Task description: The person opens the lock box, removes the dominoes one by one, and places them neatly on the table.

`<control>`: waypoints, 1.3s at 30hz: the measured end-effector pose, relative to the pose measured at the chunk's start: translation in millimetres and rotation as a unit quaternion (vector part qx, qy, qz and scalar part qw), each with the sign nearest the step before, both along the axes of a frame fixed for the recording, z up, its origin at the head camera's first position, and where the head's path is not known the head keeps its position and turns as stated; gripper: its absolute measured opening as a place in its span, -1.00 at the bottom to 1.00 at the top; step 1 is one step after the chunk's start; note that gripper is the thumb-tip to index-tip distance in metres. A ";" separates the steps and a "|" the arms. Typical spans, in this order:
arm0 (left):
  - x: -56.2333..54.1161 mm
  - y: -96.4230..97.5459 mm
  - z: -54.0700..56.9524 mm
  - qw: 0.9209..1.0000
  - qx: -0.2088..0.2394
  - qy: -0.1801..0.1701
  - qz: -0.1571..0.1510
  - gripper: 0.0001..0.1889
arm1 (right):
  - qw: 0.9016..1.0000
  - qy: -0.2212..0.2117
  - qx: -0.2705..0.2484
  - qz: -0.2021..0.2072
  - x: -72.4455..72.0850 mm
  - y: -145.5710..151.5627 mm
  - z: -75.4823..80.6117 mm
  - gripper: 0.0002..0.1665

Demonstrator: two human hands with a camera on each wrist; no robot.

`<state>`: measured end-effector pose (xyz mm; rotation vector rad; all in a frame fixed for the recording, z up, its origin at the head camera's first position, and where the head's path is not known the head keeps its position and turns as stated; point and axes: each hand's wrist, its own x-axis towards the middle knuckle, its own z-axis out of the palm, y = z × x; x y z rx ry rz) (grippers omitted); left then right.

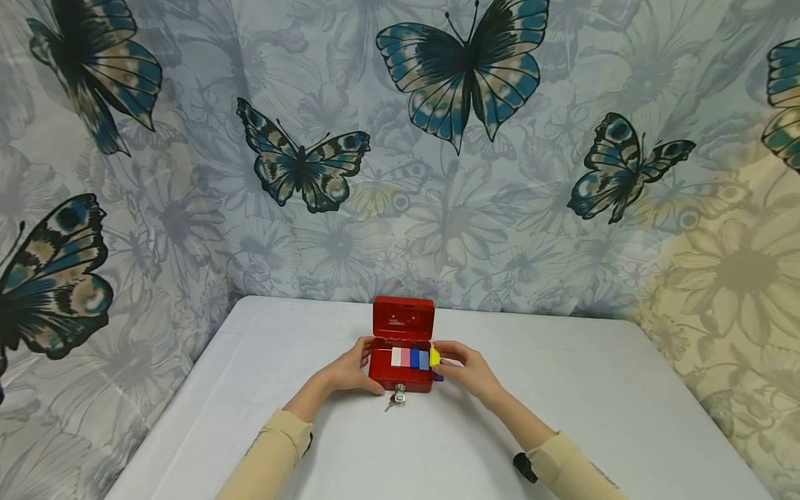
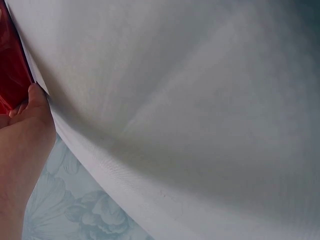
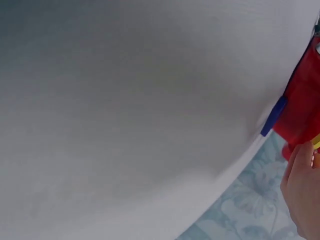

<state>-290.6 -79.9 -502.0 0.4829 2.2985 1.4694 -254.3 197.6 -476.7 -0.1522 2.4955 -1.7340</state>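
A small red cash box (image 1: 400, 382) stands on the table with its lid (image 1: 403, 316) raised at the back. Keys (image 1: 396, 398) hang from the lock at its front. Inside lies a row of coloured pieces (image 1: 410, 358): white, pink, blue and lighter blue. My left hand (image 1: 347, 369) holds the box's left side, thumb by the front corner and fingers towards the back. With thumb and fingers, my right hand (image 1: 470, 371) pinches a yellow piece (image 1: 435, 356) at the box's right edge. A dark blue-purple piece (image 3: 274, 116) is beside that edge, below the right hand.
A white cloth covers the table (image 1: 562, 389). Behind it hangs a butterfly-patterned backdrop (image 1: 437, 229), close to the table's far edge and the raised lid. A dark band (image 1: 525, 468) shows at the right sleeve.
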 end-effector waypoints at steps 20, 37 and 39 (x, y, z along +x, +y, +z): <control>0.5 -0.6 1.5 1.000 -0.011 -0.005 0.008 0.09 | 0.994 0.015 0.100 0.035 -6.2 35.7 -12.2 -0.49; -0.9 -0.4 -0.1 1.000 -0.013 -0.007 0.008 0.08 | 0.979 0.066 0.176 0.073 -12.5 31.4 -19.7 -0.47; -0.9 -0.2 0.7 1.000 -0.013 -0.007 0.008 0.09 | 0.978 0.075 0.180 0.076 -12.8 31.1 -20.3 -0.47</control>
